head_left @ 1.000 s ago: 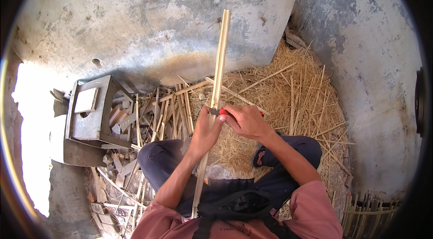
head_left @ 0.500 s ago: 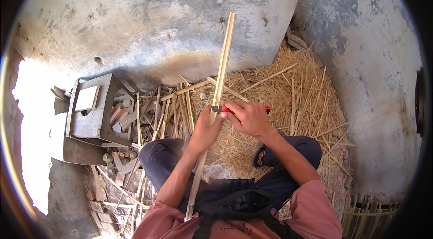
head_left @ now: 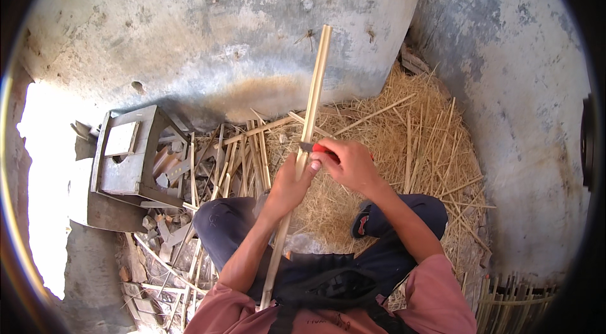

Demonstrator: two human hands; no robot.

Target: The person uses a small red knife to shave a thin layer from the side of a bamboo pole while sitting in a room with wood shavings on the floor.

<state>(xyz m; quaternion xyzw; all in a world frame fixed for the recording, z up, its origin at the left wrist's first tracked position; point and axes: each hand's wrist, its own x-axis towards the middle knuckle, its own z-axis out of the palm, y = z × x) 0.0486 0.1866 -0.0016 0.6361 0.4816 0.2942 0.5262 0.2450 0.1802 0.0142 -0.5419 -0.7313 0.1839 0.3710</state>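
A long pale bamboo strip [head_left: 314,85] runs from my lap up toward the wall, slightly tilted. My left hand [head_left: 287,187] grips it around its middle. My right hand [head_left: 350,164] holds a small red-handled knife [head_left: 317,148], whose dark blade lies against the strip just above my left thumb. The two hands touch at the strip. The strip's lower end passes between my knees and ends near my shirt.
I sit on the ground facing a stained concrete wall [head_left: 208,31]. A heap of straw-like shavings [head_left: 404,145] lies ahead and right. Cut bamboo slats [head_left: 233,157] are scattered left of centre. An overturned grey wooden stool [head_left: 129,151] lies left. Bundled sticks [head_left: 511,299] sit lower right.
The strip has slid forward and up through my left hand, its top end reaching higher on the wall. Both hands stay together at the strip, shifted slightly right.
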